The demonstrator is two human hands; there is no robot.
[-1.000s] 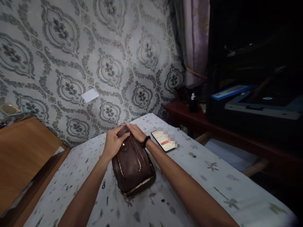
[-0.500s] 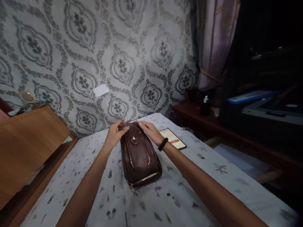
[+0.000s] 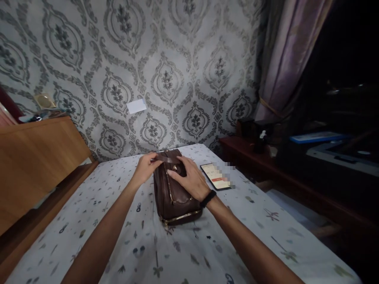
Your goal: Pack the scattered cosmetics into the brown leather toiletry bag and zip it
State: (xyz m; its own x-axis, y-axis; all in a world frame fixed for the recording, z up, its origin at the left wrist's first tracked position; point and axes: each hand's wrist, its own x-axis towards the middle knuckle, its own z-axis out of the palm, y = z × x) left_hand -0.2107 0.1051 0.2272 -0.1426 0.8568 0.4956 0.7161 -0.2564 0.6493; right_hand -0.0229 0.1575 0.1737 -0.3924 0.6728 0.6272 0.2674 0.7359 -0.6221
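Observation:
A dark brown leather bag (image 3: 177, 205) with gold zips and a small gold clasp lies on the patterned white sheet, its front zip towards me. At the bag's far left edge, my left hand (image 3: 146, 169) is closed in a pinch on a thin brown strap (image 3: 168, 159) that crosses the bag's top. My right hand (image 3: 192, 179), with a black band on the wrist, lies over the bag's right side. Its thumb and fingers are apart, the thumb near the clasp and the fingertips at the strap's right end. The hand covers part of the right zip.
A phone (image 3: 217, 179) with a lit screen lies right of the bag on the sheet (image 3: 118, 236). A wooden headboard (image 3: 35, 165) stands at the left. Behind is a patterned wall with a white card (image 3: 136, 106). A dark red table (image 3: 237, 146) holds a small bottle at the right.
My right hand has come from the bag's far right edge towards me, over its front, with the thumb spread. My left hand now pinches the strap, which stands raised. The view has shifted slightly.

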